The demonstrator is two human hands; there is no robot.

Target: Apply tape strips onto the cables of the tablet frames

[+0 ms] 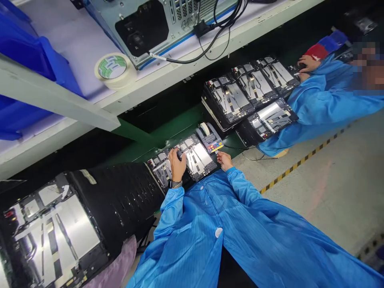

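Observation:
My left hand [177, 165] is over the left edge of an opened tablet [198, 157], its fingers curled around a small black object [180, 153] whose kind I cannot make out. The tablet's silver inner plates and dark strips face up. At the front of a grey tape dispenser [209, 137], my right hand [225, 161] pinches a small pale piece of tape [217, 152]. A white tape roll [205, 128] sits in the dispenser, just beyond the tablet. Left of my left hand lies another opened tablet [163, 171], partly hidden by that hand.
A long row of black tablet units [120, 196] leans at the left, with a large opened one [57, 236] in front. A shelf [168, 80] carries a tape roll [112, 68] and a metal computer case [144, 28]. A co-worker's blue sleeve [315, 96] is beside stacked tablets [229, 98].

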